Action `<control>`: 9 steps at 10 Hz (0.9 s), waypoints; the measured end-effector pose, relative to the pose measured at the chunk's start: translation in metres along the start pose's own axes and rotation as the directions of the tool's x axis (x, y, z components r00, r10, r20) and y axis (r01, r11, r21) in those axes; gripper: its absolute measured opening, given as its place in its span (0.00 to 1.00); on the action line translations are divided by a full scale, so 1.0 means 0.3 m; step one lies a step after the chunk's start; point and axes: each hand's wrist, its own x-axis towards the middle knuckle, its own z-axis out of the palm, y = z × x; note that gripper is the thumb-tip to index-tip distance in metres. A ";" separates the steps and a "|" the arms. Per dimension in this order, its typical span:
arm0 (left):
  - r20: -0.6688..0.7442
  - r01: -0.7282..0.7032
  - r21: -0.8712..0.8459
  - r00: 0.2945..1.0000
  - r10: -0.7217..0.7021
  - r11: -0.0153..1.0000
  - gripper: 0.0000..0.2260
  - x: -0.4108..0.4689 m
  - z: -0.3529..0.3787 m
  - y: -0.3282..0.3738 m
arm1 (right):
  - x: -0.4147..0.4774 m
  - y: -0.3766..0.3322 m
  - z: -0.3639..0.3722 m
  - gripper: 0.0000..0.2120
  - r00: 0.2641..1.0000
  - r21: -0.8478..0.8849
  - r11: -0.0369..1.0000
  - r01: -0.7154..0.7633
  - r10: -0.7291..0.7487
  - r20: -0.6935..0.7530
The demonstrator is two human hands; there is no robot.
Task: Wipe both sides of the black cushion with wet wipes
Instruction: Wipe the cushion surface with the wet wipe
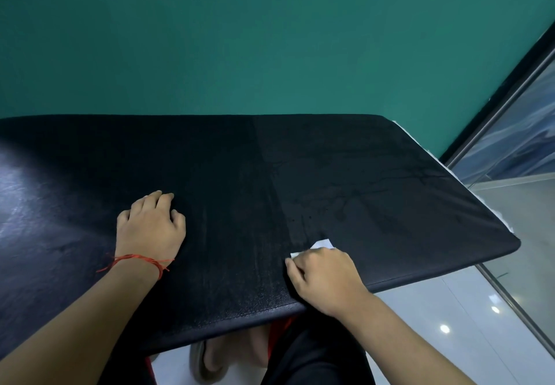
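1. The black cushion [270,174] lies flat and wide across the view, its far long edge against the teal wall [270,39]. Its near edge juts out over the person's legs, and what carries it is hidden.
2. The right hand [324,279] sits near the near edge, right of centre. Its grip is clenched on a white wet wipe [322,245], which it presses onto the cover. Only a corner of the wipe shows beyond the fingers.
3. The left hand [150,228], with a red thread [135,260] at the wrist, rests on the cushion well apart from the right. Its grip is released: the fingers are loosely bent with their tips on the surface, and it holds nothing.
4. The cover looks like grained, leather-like material, with a sheen at the left end, so it will probably turn slick when damp. The slab seems padded but firm enough to keep its shape.
5. It is likely bulky rather than heavy. To turn it for the other side, I would take the near long edge with both hands spread wide.
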 end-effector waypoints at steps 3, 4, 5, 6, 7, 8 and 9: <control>0.013 0.002 0.008 1.000 -0.003 1.000 0.18 0.003 -0.006 0.006 | -0.116 -0.029 0.010 0.27 1.000 -0.016 1.000 -0.005 0.005 -0.011; 0.016 0.005 0.008 1.000 -0.005 1.000 0.18 0.003 -0.005 0.004 | -0.053 -0.027 0.019 0.25 0.998 -0.051 0.998 -0.025 0.022 -0.058; 0.015 0.008 0.005 1.000 -0.008 1.000 0.19 0.001 -0.004 0.002 | 0.019 -0.018 0.001 0.26 1.000 -0.044 0.999 -0.003 0.002 -0.027; 0.010 0.003 -0.004 1.000 -0.003 1.000 0.19 0.005 0.000 0.000 | 0.079 -0.014 -0.014 0.26 1.000 -0.001 1.000 -0.023 0.023 -0.007; 0.012 0.007 -0.009 1.000 -0.007 1.000 0.19 0.009 0.005 -0.001 | 0.131 -0.016 -0.035 0.27 0.999 0.023 0.999 -0.032 0.032 0.001; 0.027 0.000 0.005 1.000 0.000 1.000 0.19 0.012 0.004 -0.007 | 0.174 -0.009 -0.042 0.28 1.000 0.033 0.999 -0.029 0.029 0.011; 0.102 0.009 0.076 0.995 -0.017 0.997 0.18 0.050 -0.024 0.001 | 0.210 0.000 -0.035 0.28 1.000 0.026 1.000 -0.016 0.015 0.016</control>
